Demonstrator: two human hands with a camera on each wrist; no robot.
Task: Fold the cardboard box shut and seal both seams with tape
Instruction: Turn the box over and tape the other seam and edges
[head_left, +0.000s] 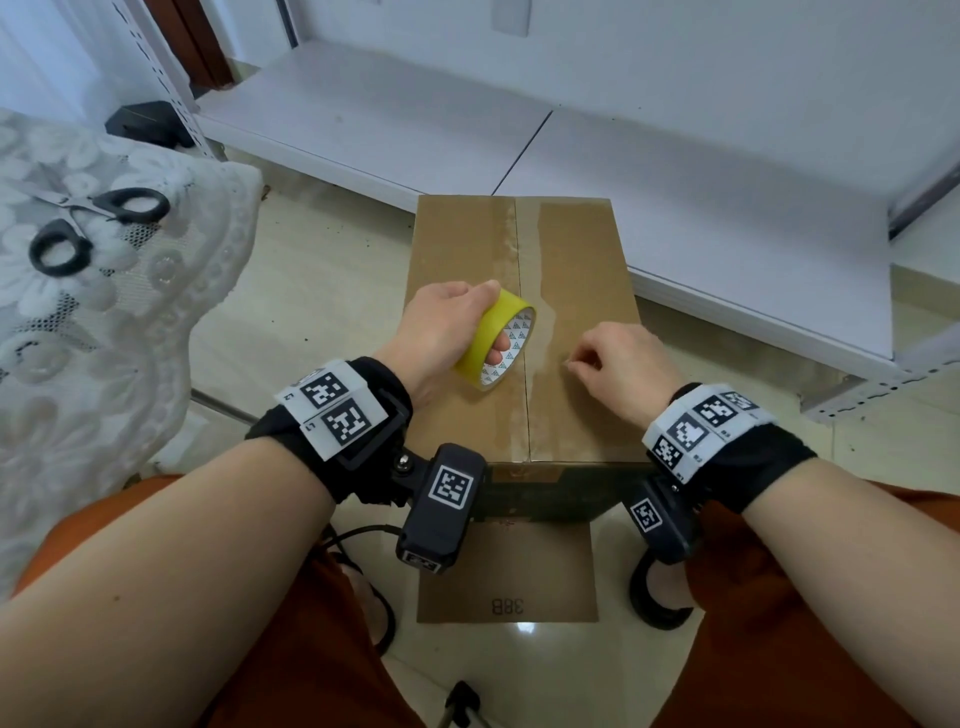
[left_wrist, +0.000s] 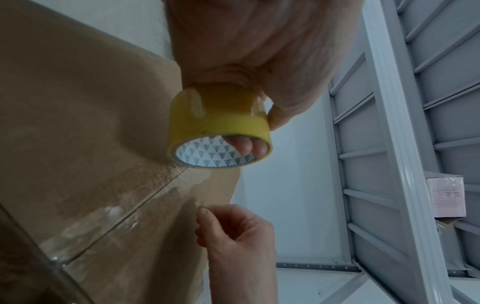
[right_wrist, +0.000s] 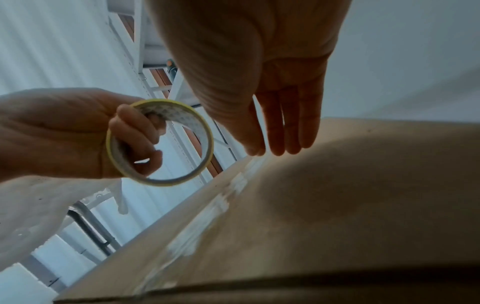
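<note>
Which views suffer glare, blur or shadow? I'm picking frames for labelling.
Head view: sharp, edges bowed, mild sheen along the taped seam. Left wrist: tape roll crisp, glare on the box tape. Right wrist: right hand backlit, dark; cardboard blurred.

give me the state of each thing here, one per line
cardboard box: top flaps folded shut, clear tape along the centre seam
tape roll: lifted, tilted over the seam
left hand: grips the roll, fingers through its core
right hand: thumb and forefinger pinched together, just above the box
scissors: lying on the lace cloth, unused
</note>
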